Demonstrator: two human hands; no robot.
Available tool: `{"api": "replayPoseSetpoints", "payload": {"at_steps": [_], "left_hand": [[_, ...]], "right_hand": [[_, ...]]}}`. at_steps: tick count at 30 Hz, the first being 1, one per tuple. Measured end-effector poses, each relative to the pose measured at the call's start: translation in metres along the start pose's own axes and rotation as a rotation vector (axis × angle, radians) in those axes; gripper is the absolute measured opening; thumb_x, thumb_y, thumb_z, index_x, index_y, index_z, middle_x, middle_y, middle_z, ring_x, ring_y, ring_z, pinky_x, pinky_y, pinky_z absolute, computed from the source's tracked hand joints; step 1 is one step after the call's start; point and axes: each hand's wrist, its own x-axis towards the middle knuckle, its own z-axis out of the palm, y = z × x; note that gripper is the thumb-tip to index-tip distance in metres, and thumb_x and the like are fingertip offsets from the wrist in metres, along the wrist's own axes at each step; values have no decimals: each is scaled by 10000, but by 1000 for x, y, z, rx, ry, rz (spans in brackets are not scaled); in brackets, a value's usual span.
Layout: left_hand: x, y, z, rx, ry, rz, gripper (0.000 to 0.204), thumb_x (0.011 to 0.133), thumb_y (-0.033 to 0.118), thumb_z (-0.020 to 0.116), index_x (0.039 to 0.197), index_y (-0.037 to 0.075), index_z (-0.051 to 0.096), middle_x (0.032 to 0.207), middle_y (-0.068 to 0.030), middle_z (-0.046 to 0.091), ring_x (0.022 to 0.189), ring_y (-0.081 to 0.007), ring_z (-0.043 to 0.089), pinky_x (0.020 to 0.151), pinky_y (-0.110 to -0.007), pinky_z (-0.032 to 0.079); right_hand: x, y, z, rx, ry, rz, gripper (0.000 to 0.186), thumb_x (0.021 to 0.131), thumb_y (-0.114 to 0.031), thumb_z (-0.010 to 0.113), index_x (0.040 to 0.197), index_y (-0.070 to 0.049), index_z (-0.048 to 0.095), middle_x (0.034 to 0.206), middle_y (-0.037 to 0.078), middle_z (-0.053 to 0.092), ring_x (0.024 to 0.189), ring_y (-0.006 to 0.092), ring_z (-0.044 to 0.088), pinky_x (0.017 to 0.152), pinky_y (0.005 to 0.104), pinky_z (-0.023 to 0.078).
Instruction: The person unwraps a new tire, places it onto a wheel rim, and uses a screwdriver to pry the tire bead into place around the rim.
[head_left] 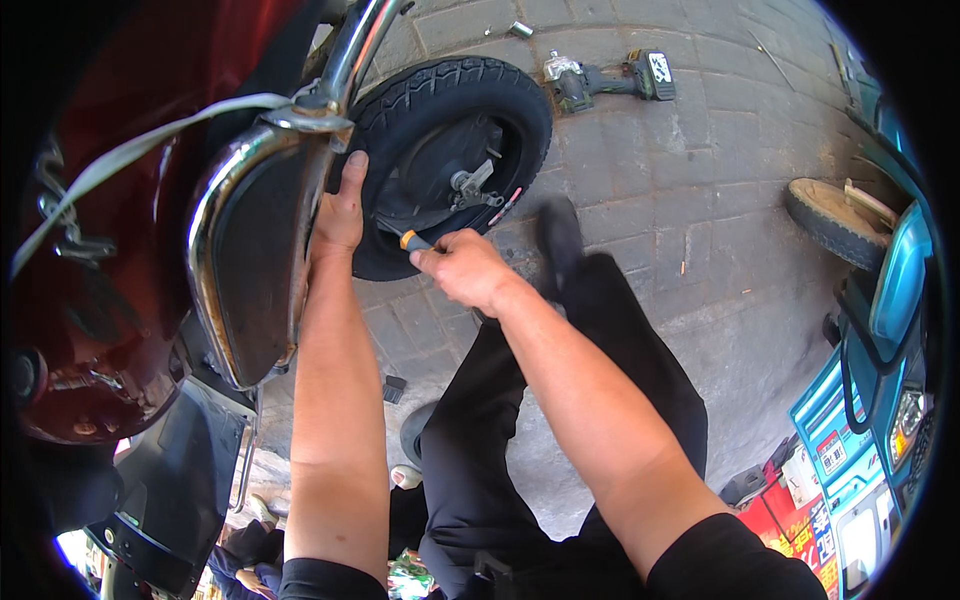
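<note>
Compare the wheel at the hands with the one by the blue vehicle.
The near wheel has a black middle; the far wheel has a tan one.
The near wheel looks larger in view; the far wheel smaller.
The right hand holds a tool at the near wheel; no hand touches the far wheel.
Both have dark tires.

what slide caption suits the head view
Right hand holding a yellow-and-grey screwdriver-like tool at a wheel, left hand at its black tyre.
</note>
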Motion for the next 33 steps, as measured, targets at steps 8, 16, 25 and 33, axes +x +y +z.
{"api": "replayPoseSetpoints", "payload": {"at_steps": [8, 16, 25, 33], "left_hand": [[17, -24, 9, -14, -33, 87, 615, 930, 497, 632, 1193, -59, 641, 1149, -251, 678, 1083, -393, 633, 981, -432, 454], [31, -52, 20, -15, 184, 183, 560, 1013, 480, 487, 984, -29, 717, 903, -151, 731, 874, -282, 682, 820, -387, 502], [34, -40, 22, 91, 335, 120, 648, 973, 590, 451, 940, 15, 748, 856, -165, 737, 842, -344, 691, 778, -425, 509], [36, -41, 22, 50, 327, 137, 661, 974, 581, 426, 918, -3, 729, 836, -195, 715, 806, -375, 668, 749, -460, 490]], "right_hand": [[-14, -11, 22, 567, -108, 186, 360, 978, -349, 622, 819, -27, 599, 655, 49, 554, 491, 140, 484, 393, 301, 312], [-26, -24, 44, 967, -219, 293, 348, 1013, -380, 566, 919, -45, 563, 728, 36, 550, 536, 109, 477, 398, 247, 268], [-22, -31, 24, 836, -235, 281, 354, 1019, -364, 558, 894, -33, 545, 729, 54, 558, 521, 110, 468, 384, 258, 266], [-44, -31, 35, 885, -191, 315, 372, 1033, -357, 526, 823, -50, 534, 768, 56, 543, 545, 112, 453, 397, 252, 267]]}}
